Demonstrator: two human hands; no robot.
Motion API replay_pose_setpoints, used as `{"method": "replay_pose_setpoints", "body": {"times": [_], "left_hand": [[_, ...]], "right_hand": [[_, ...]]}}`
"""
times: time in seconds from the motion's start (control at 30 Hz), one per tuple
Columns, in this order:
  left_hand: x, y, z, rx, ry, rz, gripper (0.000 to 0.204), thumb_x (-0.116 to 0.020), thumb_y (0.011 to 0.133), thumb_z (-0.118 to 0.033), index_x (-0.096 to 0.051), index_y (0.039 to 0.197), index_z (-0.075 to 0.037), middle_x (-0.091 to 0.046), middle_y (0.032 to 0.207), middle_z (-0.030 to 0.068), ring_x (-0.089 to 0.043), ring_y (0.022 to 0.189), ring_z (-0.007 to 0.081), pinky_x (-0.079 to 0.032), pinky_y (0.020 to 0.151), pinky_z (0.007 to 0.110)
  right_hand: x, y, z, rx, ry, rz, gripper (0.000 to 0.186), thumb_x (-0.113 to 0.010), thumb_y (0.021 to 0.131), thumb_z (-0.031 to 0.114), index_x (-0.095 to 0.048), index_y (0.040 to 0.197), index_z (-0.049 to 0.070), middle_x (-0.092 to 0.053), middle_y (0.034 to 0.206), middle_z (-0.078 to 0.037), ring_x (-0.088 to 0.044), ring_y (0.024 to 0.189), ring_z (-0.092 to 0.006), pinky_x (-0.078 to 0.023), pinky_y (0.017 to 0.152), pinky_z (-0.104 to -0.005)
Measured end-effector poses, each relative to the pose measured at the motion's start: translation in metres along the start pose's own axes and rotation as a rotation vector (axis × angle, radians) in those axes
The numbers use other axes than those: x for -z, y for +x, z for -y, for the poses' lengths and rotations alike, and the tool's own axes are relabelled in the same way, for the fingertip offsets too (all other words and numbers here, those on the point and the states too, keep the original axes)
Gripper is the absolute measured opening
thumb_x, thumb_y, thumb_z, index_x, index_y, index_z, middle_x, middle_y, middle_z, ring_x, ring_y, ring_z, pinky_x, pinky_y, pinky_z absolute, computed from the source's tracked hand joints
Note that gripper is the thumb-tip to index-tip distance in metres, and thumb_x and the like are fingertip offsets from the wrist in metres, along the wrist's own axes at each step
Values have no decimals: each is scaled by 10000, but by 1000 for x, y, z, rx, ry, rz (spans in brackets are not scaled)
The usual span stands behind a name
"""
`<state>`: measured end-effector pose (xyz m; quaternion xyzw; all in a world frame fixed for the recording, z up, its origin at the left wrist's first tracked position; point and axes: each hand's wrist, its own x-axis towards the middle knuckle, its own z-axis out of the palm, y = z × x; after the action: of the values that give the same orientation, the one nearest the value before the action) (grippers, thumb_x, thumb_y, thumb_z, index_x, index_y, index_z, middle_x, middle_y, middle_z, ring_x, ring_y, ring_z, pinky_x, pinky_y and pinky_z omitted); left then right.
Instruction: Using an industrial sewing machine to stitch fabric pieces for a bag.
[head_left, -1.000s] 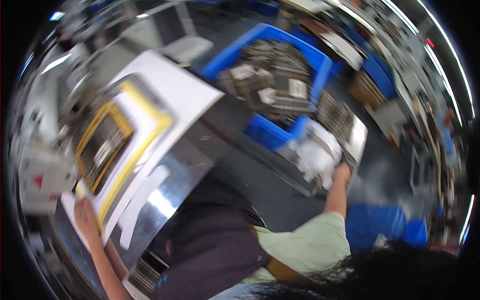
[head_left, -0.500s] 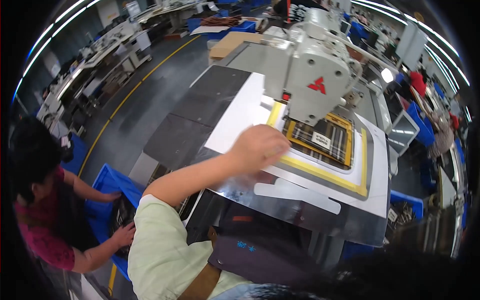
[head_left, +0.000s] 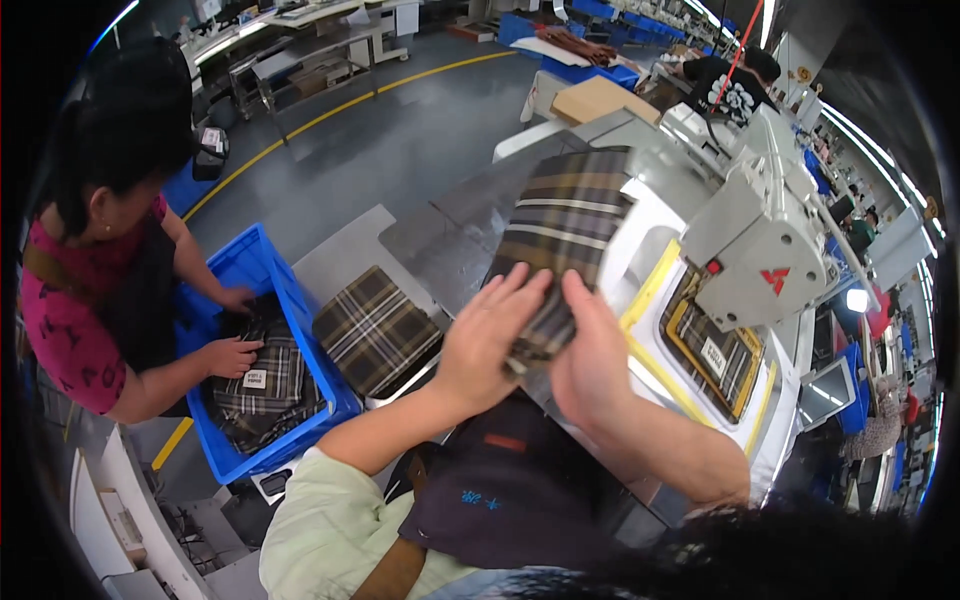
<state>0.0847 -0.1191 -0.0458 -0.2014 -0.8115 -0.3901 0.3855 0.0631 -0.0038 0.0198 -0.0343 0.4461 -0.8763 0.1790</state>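
Observation:
Both of my hands hold a piece of plaid fabric point(head_left: 565, 215), brown and black with white stripes, which seems folded or layered. My left hand point(head_left: 490, 335) lies over its near left part with the fingers extended. Against the near right edge, my right hand point(head_left: 592, 360) has its thumb up along the cloth. The fabric is lifted and tilted over the left side of the sewing machine's table. Right of it, under the grey sewing machine head point(head_left: 765, 250), another plaid panel point(head_left: 705, 345) with a white label sits inside a yellow-edged frame point(head_left: 650, 370).
A plaid stack point(head_left: 375, 330) lies on the table to my left. Beside it stands a blue crate point(head_left: 345, 405) of labelled plaid pieces, with a co-worker's hands point(head_left: 235, 350) in it. A cardboard box point(head_left: 605, 103) is at the back. A screen point(head_left: 828, 388) stands at the right.
The view has swung left. My left hand has left the machine's frame and now holds plaid fabric. My right hand, unseen before, has come onto the fabric too.

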Motion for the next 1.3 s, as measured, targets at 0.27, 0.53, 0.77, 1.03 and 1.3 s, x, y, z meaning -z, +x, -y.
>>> {"method": "replay_pose_setpoints", "body": {"times": [0.27,0.53,0.77,1.03,1.3], "left_hand": [[57,-7,84,748,-982,-494,291,-602,877,-106,-556,1148,-9,-622,1056,52,-574,959,140,-451,864,304],[78,-21,120,964,-876,-354,339,-618,867,-99,-528,1179,1,-620,1078,62,-574,975,126,-465,853,292],[76,-33,143,975,-796,-484,318,-593,879,-83,-525,1178,3,-620,1081,65,-578,968,128,-450,875,280],[99,-37,176,1047,-894,-491,365,-511,921,-142,-470,1254,3,-631,1044,55,-602,877,90,-479,765,222],[98,-35,169,1050,-955,-488,460,-513,916,-142,-396,1337,2,-606,1092,48,-598,908,90,-485,763,222]], "right_hand": [[28,129,6,415,-783,75,750,-601,876,425,-295,1413,-1,-303,1452,-200,-315,1331,-257,-259,1076,-350],[57,197,-24,-370,-485,467,498,-472,949,415,-476,1259,25,-647,1043,-59,-615,894,-116,-478,792,-251],[28,202,-64,-225,-631,363,220,-597,892,129,-589,1079,12,-665,943,-52,-627,813,-114,-504,748,-257],[0,224,-83,-112,-595,199,174,-580,897,114,-611,1020,-5,-666,924,-68,-620,774,-117,-498,702,-258],[7,229,-85,-128,-648,229,205,-568,914,149,-584,1054,-1,-661,950,-74,-627,813,-126,-504,728,-258]]}}
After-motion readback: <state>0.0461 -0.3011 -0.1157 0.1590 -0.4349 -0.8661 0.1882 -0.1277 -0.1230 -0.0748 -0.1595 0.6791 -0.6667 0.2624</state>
